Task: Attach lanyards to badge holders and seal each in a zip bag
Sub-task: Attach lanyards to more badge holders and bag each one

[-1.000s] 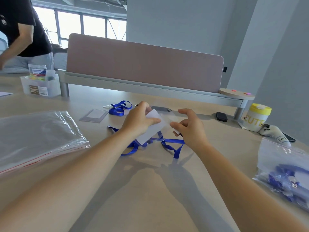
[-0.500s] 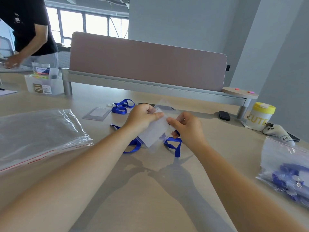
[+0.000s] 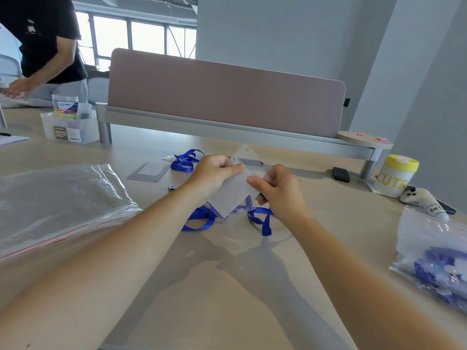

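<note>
Above the table's middle, my left hand (image 3: 214, 175) and my right hand (image 3: 280, 190) both pinch a clear badge holder (image 3: 231, 198) with a white card inside, tilted. The left thumb presses its top edge; the right fingertips pinch its right side. A blue lanyard (image 3: 260, 218) lies on the table under the holder, partly hidden. A second blue lanyard (image 3: 185, 161) lies farther back beside another badge holder (image 3: 149, 171). A stack of clear zip bags (image 3: 58, 203) with a red seal line lies at the left.
A zip bag holding blue lanyards (image 3: 437, 258) lies at the right edge. A yellow-lidded cup (image 3: 395, 175), a small plush toy (image 3: 424, 200) and a black object (image 3: 341, 174) stand back right. A pink divider (image 3: 227, 94) crosses the back. A person (image 3: 43, 44) stands at the far left.
My hands came together and lifted slightly. The white card went from my left hand into the clear holder, which both hands now hold.
</note>
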Demonstrator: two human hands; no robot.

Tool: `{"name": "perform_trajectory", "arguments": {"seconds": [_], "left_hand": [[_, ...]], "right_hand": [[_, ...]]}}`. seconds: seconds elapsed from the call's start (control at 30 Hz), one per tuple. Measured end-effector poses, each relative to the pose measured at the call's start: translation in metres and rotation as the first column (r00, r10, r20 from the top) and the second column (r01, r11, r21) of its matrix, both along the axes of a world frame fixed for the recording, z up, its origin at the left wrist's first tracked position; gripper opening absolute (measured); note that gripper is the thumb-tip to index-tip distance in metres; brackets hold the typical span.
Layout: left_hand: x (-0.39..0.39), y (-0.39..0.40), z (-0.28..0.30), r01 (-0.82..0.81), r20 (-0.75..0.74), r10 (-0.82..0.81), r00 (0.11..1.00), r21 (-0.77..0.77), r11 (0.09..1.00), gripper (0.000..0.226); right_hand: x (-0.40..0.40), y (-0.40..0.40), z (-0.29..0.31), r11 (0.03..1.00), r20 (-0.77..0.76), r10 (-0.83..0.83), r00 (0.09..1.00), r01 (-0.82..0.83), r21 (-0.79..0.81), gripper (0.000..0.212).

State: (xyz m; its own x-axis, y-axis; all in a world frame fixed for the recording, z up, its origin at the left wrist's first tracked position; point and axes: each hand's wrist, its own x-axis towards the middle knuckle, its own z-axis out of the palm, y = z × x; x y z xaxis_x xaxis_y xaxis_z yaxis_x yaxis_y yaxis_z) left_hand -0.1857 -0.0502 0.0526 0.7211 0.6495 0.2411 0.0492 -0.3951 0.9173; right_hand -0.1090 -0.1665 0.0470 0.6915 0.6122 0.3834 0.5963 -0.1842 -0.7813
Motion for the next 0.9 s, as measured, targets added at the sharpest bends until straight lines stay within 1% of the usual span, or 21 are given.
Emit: {"name": "perform_trajectory", "arguments": {"seconds": [0.1, 0.17, 0.23, 0.3, 0.37, 0.43, 0.57, 0.6, 0.7, 0.73, 0.8, 0.9], "left_hand": [[-0.001, 0.005, 0.001, -0.012, -0.006, 0.013, 1.0, 0.07, 0.997, 0.02], [-0.003, 0.009, 0.001, -0.015, -0.004, 0.015, 1.0, 0.086, 0.996, 0.017], [-0.005, 0.014, 0.0, -0.022, 0.039, 0.02, 0.999, 0.057, 0.998, 0.017], [-0.009, 0.019, -0.001, -0.029, 0.078, 0.027, 0.997, 0.027, 0.999, 0.022], [-0.012, 0.023, -0.002, -0.041, 0.086, 0.039, 0.996, 0.027, 0.999, 0.025], [-0.014, 0.025, -0.002, -0.044, 0.094, 0.039, 0.995, 0.042, 0.998, 0.027], [-0.018, 0.029, -0.001, 0.006, 0.052, -0.012, 0.999, 0.111, 0.994, 0.028], [-0.019, 0.03, -0.001, 0.027, 0.035, -0.032, 0.999, 0.132, 0.991, 0.028], [-0.021, 0.031, -0.002, 0.092, -0.016, -0.091, 0.996, 0.188, 0.978, 0.028], [-0.022, 0.031, -0.003, 0.108, -0.039, -0.102, 0.994, 0.211, 0.972, 0.028], [-0.022, 0.032, -0.005, 0.13, -0.088, -0.111, 0.99, 0.258, 0.957, 0.028], [-0.019, 0.029, -0.007, 0.16, -0.132, -0.125, 0.983, 0.308, 0.938, 0.029]], "right_hand": [[0.002, -0.004, 0.0, 0.99, -0.063, 0.097, 0.993, -0.103, -0.1, 0.031], [0.004, -0.005, -0.001, 0.98, -0.121, 0.122, 0.985, -0.139, -0.141, 0.031], [0.008, -0.006, -0.001, 0.977, -0.189, 0.141, 0.972, -0.167, -0.13, 0.028], [0.01, -0.007, -0.002, 0.975, -0.221, 0.168, 0.961, -0.195, -0.107, 0.017], [0.013, -0.008, -0.002, 0.975, -0.232, 0.189, 0.954, -0.211, -0.075, 0.006], [0.014, -0.008, -0.001, 0.975, -0.208, 0.187, 0.96, -0.207, -0.08, 0.008], [0.015, -0.007, 0.003, 0.96, -0.13, 0.199, 0.971, -0.22, -0.175, 0.022], [0.015, -0.006, 0.004, 0.957, -0.107, 0.19, 0.976, -0.208, -0.201, 0.021], [0.02, -0.005, 0.009, 0.951, -0.039, 0.116, 0.993, -0.122, -0.285, 0.007], [0.022, -0.005, 0.011, 0.948, -0.044, 0.103, 0.994, -0.111, -0.297, 0.01], [0.025, -0.005, 0.015, 0.957, -0.096, 0.104, 0.99, -0.126, -0.261, 0.016], [0.026, -0.005, 0.021, 0.972, -0.194, 0.157, 0.968, -0.186, -0.142, 0.017]]}}
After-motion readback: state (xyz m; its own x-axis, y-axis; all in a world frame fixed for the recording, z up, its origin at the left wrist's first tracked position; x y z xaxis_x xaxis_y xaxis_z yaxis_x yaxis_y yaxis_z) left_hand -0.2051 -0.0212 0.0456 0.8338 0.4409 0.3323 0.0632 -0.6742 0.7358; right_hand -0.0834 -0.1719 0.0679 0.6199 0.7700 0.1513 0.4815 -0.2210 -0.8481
